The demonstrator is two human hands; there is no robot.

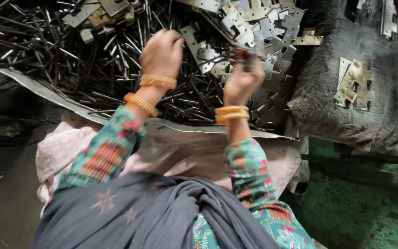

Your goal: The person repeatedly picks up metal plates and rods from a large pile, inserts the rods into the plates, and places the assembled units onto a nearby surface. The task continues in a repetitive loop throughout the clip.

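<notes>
The left hand [162,53] curls loosely over thin dark metal pins [93,64], grip unclear, while the right hand [242,78] pinches a small hinge plate [244,54] upright, fingers closed.

Right hand [241,79] fingertips and held piece blurred

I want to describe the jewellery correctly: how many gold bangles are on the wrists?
3 bands show: two apart on the left wrist, one on the right wrist, which may be several stacked together.

Pins [70,60] lie left, hinge plates [263,27] right, on a sheet [33,85].
</notes>
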